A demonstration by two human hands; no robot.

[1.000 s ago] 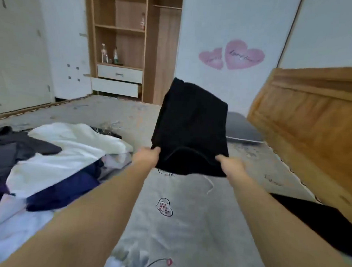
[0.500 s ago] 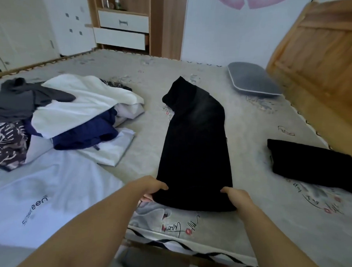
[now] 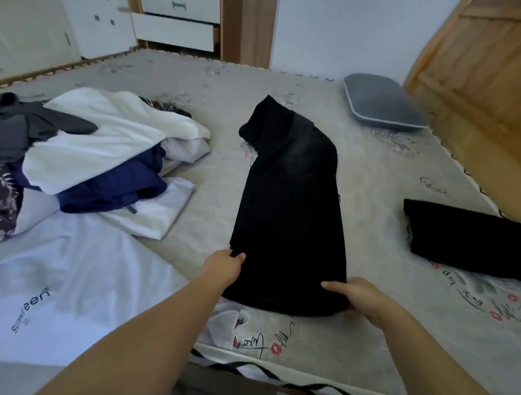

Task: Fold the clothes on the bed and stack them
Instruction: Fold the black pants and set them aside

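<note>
The black garment, right of the clothes pile, is pinched at its near corners by the left hand and right hand. Soft, limp fabric is judged; edges should be gripped.

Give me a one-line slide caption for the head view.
Both hands, left hand and right hand, hold the near end of a black garment on the bed.

Both hands grip the black garment on the bed.

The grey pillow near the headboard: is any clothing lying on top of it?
No. The grey pillow lies bare on the bed, apart from the long black garment.
</note>
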